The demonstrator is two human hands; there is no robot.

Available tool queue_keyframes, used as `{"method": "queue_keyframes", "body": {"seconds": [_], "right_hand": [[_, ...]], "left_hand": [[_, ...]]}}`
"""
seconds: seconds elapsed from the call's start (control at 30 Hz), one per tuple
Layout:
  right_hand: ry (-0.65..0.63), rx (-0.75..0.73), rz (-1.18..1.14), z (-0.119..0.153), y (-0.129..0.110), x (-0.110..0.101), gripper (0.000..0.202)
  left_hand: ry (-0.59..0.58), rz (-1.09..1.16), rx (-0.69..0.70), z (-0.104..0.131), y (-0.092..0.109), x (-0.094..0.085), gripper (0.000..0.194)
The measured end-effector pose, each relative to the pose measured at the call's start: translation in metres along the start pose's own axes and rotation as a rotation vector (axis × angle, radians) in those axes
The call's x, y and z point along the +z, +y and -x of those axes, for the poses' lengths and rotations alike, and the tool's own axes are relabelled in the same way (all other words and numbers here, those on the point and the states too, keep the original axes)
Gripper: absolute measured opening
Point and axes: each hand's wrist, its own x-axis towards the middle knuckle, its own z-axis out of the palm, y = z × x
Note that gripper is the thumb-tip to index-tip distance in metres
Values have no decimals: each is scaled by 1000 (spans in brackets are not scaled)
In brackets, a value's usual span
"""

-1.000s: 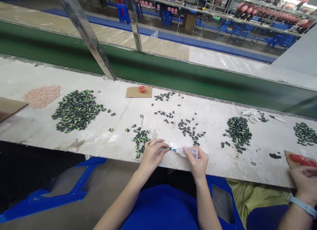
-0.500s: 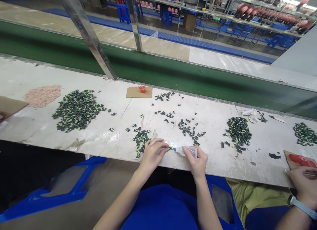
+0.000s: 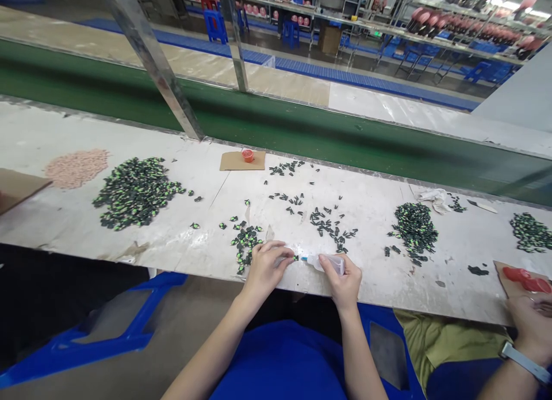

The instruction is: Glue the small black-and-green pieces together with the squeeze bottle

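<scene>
Between thumb and fingertips, my left hand [image 3: 268, 268] pinches a small black-and-green piece [image 3: 295, 258] just above the table's front part. My right hand [image 3: 345, 282] is wrapped round a translucent squeeze bottle [image 3: 330, 264], tilted nearly flat. Its blue tip [image 3: 304, 258] points left at the small piece, with a narrow gap between them. Beside my left hand lies a loose cluster of black-and-green pieces [image 3: 246, 239]. Small dark pieces [image 3: 332, 225] are scattered on the table beyond my right hand.
A larger black-and-green heap [image 3: 135, 193] and a pinkish pile [image 3: 77, 168] lie left. A red cup [image 3: 247, 156] stands on cardboard [image 3: 230, 161] at the back. Another dark heap [image 3: 414, 227] is to the right. A co-worker's hand [image 3: 532, 319] is near red items [image 3: 521, 276] at far right.
The bottle's tip has drawn slightly right, away from the small piece. My left hand stays in place. The co-worker's hand at far right has shifted a little.
</scene>
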Motion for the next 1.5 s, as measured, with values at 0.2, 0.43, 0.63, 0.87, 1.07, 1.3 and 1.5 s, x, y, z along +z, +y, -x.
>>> {"method": "queue_keyframes", "body": {"seconds": [0.2, 0.43, 0.63, 0.87, 1.07, 1.3, 1.5], "right_hand": [[-25, 13, -11, 0, 5, 1, 36], [10, 49, -73, -1, 0, -2, 35], [150, -22, -199, -1, 1, -2, 27], [-35, -173, -70, -2, 1, 18, 32], [19, -156, 171, 3, 3, 19, 39], [141, -220, 254, 1, 11, -29, 34], [156, -156, 482, -19, 34, -39, 23]], "left_hand": [[-1, -3, -19, 0, 1, 0, 10], [0, -6, -9, 1, -2, 1, 9], [-10, -34, 12, 1, -3, 1, 12], [51, -152, 111, 6, -7, 3, 14], [58, -180, 161, 7, -9, 6, 11], [118, -144, 181, 7, -11, 7, 14], [153, -86, 190, 10, -9, 3, 17]]}}
